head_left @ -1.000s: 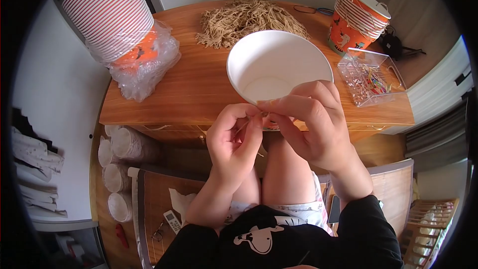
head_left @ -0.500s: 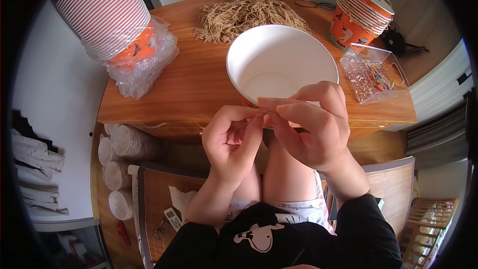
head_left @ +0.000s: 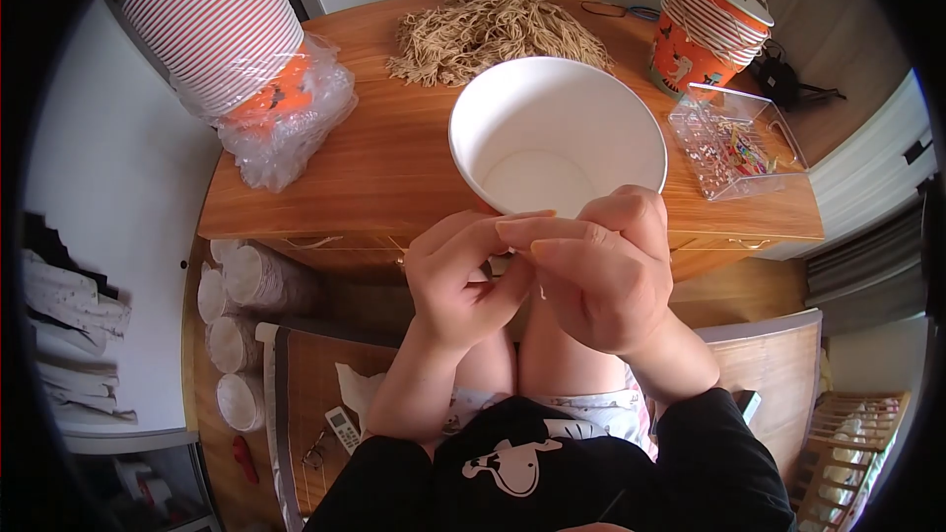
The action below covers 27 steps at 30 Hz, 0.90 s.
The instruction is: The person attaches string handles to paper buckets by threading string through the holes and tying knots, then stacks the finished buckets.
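Fingertips pinched together, my left hand (head_left: 463, 281) and my right hand (head_left: 606, 266) meet in front of the near rim of a large paper bucket (head_left: 552, 123). The bucket is white inside, with a little orange showing outside, and tilts its mouth toward me. Between my fingers is a thin pale string (head_left: 542, 291), its short end hanging below them. Most of the string is hidden by the fingers, as is the place where it meets the bucket.
A heap of tan cords (head_left: 503, 34) lies behind the bucket. Stacked orange buckets (head_left: 232, 34) in plastic stand left; more nested buckets (head_left: 705, 34) with string handles stand right. Near them is a clear tray (head_left: 739, 148) of small coloured pieces. Wrapped white stacks (head_left: 241, 345) sit on the floor.
Both hands have moved slightly down and closer together, the left fingers now bent behind the right ones. A string end now hangs below the fingers. The bucket's rim sits slightly lower in view.
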Tool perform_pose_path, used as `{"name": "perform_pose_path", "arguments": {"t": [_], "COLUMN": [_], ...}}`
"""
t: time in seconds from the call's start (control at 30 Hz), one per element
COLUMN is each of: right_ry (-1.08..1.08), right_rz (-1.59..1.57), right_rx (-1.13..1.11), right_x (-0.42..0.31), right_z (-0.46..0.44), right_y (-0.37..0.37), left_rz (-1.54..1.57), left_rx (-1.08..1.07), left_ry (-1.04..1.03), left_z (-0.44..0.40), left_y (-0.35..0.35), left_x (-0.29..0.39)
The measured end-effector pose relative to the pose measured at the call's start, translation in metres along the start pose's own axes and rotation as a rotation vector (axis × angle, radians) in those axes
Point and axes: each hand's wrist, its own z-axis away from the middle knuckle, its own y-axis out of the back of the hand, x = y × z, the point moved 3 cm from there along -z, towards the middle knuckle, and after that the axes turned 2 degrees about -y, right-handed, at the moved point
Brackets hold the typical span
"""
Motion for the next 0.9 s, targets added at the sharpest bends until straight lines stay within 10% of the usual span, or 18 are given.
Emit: {"name": "perform_pose_path", "arguments": {"t": [0.9], "right_ry": [-0.790], "right_rz": [-0.591], "right_rx": [0.023], "right_x": [-0.024], "right_z": [0.078], "right_y": [-0.005], "left_rz": [-0.138], "left_rx": [0.056], "left_ry": [-0.079], "left_z": [0.002], "left_y": [-0.016], "left_x": [0.015]}}
